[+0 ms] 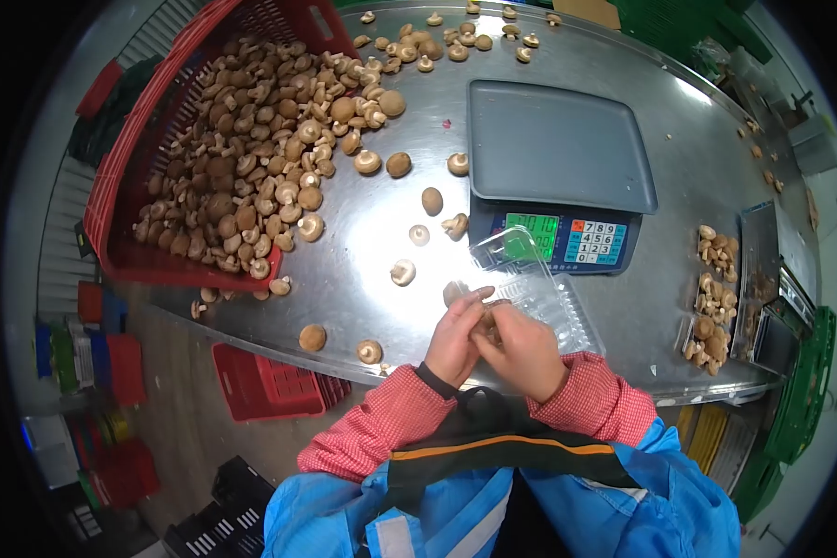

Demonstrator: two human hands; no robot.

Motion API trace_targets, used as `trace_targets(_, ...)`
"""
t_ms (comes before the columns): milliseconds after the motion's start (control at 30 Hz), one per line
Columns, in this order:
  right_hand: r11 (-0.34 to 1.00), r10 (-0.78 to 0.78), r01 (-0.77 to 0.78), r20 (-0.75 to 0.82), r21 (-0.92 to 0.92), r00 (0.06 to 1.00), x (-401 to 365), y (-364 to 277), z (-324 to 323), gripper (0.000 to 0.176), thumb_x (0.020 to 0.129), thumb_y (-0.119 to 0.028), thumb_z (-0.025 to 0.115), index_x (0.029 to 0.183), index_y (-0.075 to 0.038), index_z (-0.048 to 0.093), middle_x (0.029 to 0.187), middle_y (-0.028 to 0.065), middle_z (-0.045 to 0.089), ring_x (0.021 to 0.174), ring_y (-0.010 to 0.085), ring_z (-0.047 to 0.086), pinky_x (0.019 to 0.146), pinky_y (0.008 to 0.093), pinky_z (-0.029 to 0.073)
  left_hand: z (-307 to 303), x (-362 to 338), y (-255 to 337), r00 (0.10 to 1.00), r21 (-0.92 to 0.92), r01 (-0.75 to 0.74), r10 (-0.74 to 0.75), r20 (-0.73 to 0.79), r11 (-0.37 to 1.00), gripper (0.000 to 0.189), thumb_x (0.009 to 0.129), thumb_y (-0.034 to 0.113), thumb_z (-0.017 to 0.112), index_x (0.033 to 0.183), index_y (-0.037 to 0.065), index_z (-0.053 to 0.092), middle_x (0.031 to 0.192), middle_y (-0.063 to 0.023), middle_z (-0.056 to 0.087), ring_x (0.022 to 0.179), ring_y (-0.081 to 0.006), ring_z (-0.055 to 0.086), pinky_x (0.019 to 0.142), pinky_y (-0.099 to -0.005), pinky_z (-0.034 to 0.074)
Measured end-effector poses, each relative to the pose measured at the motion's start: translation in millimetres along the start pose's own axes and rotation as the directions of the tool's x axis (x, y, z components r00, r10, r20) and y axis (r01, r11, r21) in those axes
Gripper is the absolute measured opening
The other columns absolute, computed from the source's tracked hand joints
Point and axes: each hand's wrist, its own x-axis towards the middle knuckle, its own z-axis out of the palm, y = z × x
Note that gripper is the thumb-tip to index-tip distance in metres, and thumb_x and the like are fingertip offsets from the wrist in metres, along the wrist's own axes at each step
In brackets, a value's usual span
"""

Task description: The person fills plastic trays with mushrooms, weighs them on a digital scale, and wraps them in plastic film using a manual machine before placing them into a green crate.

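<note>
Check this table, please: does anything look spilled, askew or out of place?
Yes. The red crate sits tilted, and its mushrooms spread out over the metal table. Loose mushrooms lie scattered up to the scale, two of them near the front edge. The left hand and right hand meet over a clear tray.

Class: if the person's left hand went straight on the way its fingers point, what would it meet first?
Probably the clear plastic tray: the left hand has its fingers pointing up and right, at the tray's near edge. The scale lies beyond. Depth is hard to judge.
</note>
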Motion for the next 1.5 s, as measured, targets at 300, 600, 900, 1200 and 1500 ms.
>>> trace_targets(300, 0.952, -0.12, 0.137, 0.078, -0.275, 0.99, 12, -10, 28, 0.016, 0.08, -0.018, 0.064, 0.082, -0.006, 0.054, 0.072, 0.0106, 0.057, 0.062, 0.028, 0.061, 0.052, 0.0374, 0.049, -8, -17, 19, 0.978, 0.211, -0.137, 0.166, -0.125, 0.968, 0.031, 0.099, 0.013, 0.045, 0.127, -0.001, 0.047, 0.114, -0.0112, 0.06, 0.107, -0.0182, 0.057, 0.094, -0.0314, 0.045)
trace_targets(600, 0.861, -0.38, 0.347, -0.016, -0.371, 0.925, 67, -31, 4, 0.033, 0.07, -0.032, 0.073, 0.081, -0.007, 0.054, 0.078, 0.0071, 0.055, 0.076, 0.0238, 0.06, 0.061, 0.0361, 0.048, -52, -20, 60, 0.799, 0.212, -0.169, 0.26, -0.542, 0.962, 0.014, 0.097, 0.016, 0.053, 0.104, 0.004, 0.053, 0.092, -0.0101, 0.065, 0.074, -0.0189, 0.066, 0.06, -0.027, 0.055)
trace_targets(900, 0.985, -0.167, 0.17, 0.218, 0.004, 0.962, 88, -66, 54, 0.018, 0.078, -0.022, 0.064, 0.085, -0.006, 0.058, 0.075, 0.0097, 0.065, 0.068, 0.0277, 0.066, 0.058, 0.0406, 0.049, -45, -33, 85, 0.9, 0.252, -0.305, 0.364, -0.238, 0.919, 0.052, 0.101, 0.027, 0.04, 0.146, 0.006, 0.024, 0.128, -0.0157, 0.051, 0.116, -0.023, 0.052, 0.098, -0.0333, 0.043)
trace_targets(1200, 0.985, -0.051, -0.004, 0.312, 0.173, 0.949, 91, -50, 69, 0.017, 0.081, -0.014, 0.062, 0.092, -0.001, 0.059, 0.071, 0.0116, 0.066, 0.066, 0.0267, 0.066, 0.059, 0.0354, 0.052, -63, -45, 84, 0.92, 0.317, -0.292, 0.356, -0.165, 0.902, 0.068, 0.1, 0.048, 0.035, 0.15, 0.006, 0.015, 0.146, -0.0174, 0.031, 0.134, -0.0283, 0.034, 0.11, -0.0391, 0.028)
trace_targets(1500, 0.42, 0.134, -0.693, 0.715, 0.586, 0.686, 93, -40, 38, 0.018, 0.089, -0.011, 0.056, 0.095, 0.006, 0.058, 0.082, 0.0127, 0.064, 0.069, 0.0166, 0.066, 0.06, 0.0243, 0.056, -71, -47, 71, 0.976, 0.38, -0.203, 0.218, 0.003, 0.903, 0.101, 0.083, 0.025, 0.072, 0.15, 0.011, -0.002, 0.144, -0.024, 0.023, 0.136, -0.0304, 0.026, 0.109, -0.0397, 0.029)
